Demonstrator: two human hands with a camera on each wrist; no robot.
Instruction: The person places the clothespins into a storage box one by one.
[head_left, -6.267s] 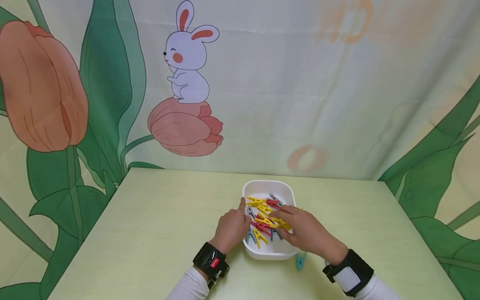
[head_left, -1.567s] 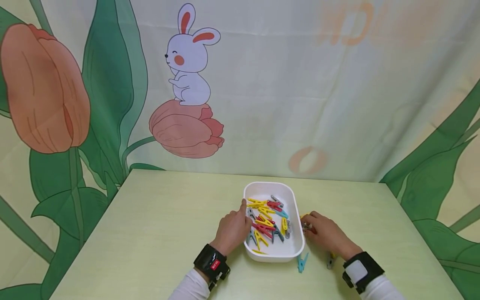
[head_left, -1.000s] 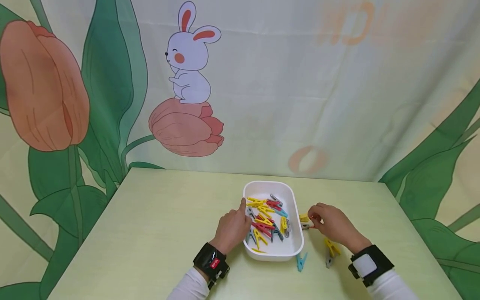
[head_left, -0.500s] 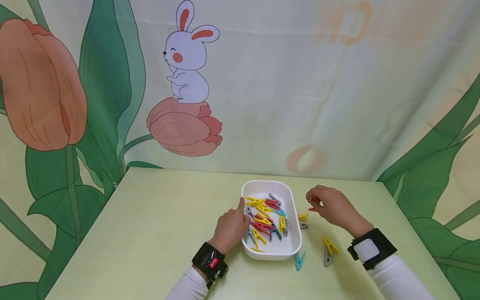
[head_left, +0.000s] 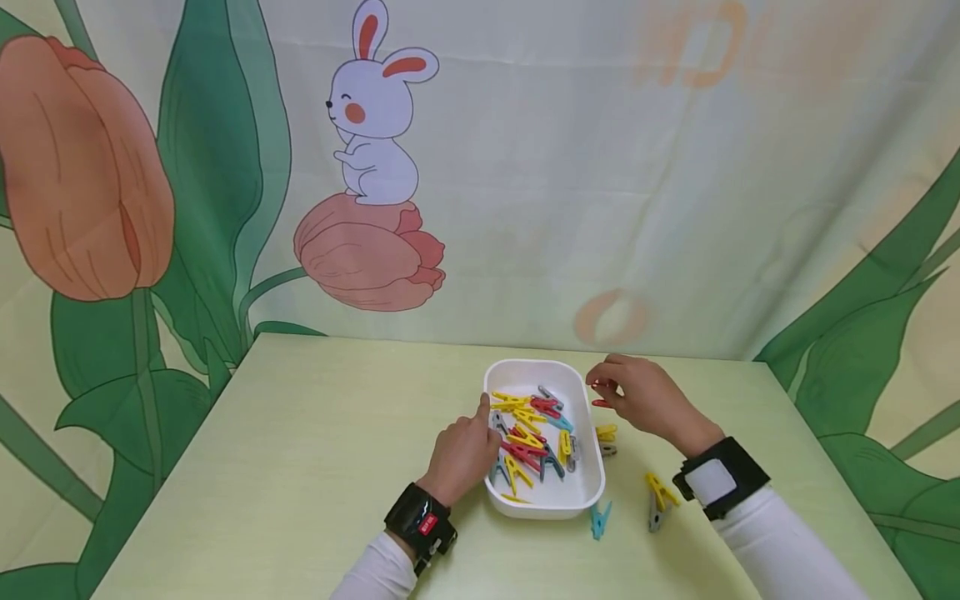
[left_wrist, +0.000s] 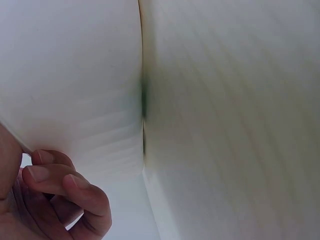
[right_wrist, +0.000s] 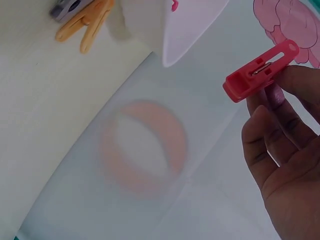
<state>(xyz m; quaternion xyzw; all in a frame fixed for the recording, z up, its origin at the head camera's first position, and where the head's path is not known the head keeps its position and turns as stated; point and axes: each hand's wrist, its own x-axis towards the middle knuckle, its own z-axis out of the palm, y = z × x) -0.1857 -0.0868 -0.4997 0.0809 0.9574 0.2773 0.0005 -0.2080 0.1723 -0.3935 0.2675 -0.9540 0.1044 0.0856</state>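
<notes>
In the head view my left hand (head_left: 461, 457) holds the left rim of a white plastic tray (head_left: 542, 512), index finger along its edge. Its other fingers are bent against the outer wall in the left wrist view. Past the tray's far right corner, my right hand (head_left: 647, 402) pinches a red clothespin (right_wrist: 261, 71) between thumb and fingers, above the table. Yellow, red, grey, blue and dark green clothespins lie jumbled in the tray, among them a red clothespin (head_left: 547, 407) and a light blue clothespin (head_left: 560, 423).
Right of the tray, a yellow clothespin (head_left: 606, 432) and a grey clothespin (head_left: 608, 450) lie on the table (head_left: 322, 467). Nearer the front are a light blue clothespin (head_left: 600, 521), a yellow clothespin (head_left: 662, 490) and a grey clothespin (head_left: 655, 515). A printed curtain (head_left: 525, 192) hangs behind.
My right hand has left the inside of the tray, picked a red clothespin off the table at its right, raised it, and moved back left towards the far right corner. The left hand stays put.
</notes>
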